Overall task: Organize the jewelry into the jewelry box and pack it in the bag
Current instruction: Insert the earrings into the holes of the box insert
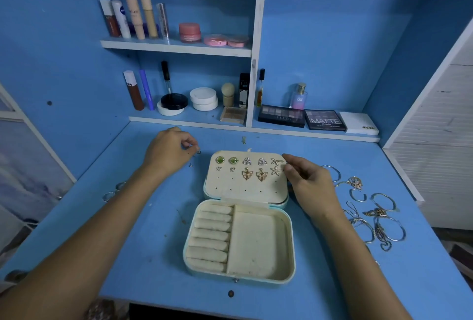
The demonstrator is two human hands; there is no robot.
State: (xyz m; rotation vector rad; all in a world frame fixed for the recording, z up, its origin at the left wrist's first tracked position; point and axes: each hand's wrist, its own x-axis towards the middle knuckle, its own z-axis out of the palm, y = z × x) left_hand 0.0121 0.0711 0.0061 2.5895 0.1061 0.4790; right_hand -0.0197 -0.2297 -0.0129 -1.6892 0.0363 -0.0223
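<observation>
Filling the jewelry box (pixel 286 220) lid with earrings (pixel 247 168), left hand (pixel 166 152) pinching a tiny stud, right hand (pixel 311 182) pinching the lid's edge, bracelets (pixel 384 227) waiting.

The open jewelry box (pixel 239 217) fills the middle of the surface (pixel 153 243), with bare surface at 6 to 9 o'clock of it. Bracelets and chains (pixel 376 217) crowd its 3 o'clock side, small rings (pixel 112 191) lie at 9, and the cosmetics shelf (pixel 194 117) blocks 12 o'clock.

The left hand (pixel 167 152) hides whatever its curled fingertips pinch. Small bits (pixel 194 158) on the desk beside it are too tiny to identify.
</observation>
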